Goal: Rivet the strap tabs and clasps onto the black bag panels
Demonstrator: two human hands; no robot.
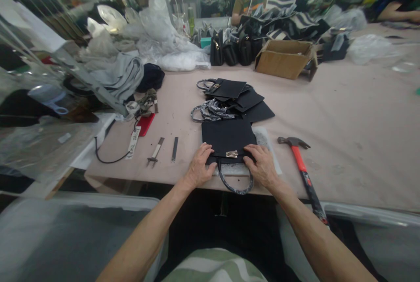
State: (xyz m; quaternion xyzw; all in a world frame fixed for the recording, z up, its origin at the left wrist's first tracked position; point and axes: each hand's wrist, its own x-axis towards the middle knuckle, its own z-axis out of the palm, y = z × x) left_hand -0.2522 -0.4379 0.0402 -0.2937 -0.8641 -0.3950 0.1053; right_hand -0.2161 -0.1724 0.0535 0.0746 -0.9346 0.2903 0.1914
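Note:
A black bag panel [228,135] with a gold clasp [231,153] lies on a pale slab [274,150] at the table's front edge. Its wrapped handle [236,192] hangs toward me over the edge. My left hand [201,164] grips the panel's left lower corner, fingers on top and thumb near the edge. At the right lower corner my right hand [261,164] grips it the same way. Just behind lies a pile of similar black panels [251,98] with wrapped handles [210,111].
A hammer [300,163] lies to the right. Metal tools [175,149] and a red item [146,124] are at left. Behind stand a cardboard box [284,59], black bags [216,50] and plastic wrap [170,45]. A person [241,8] is across the table.

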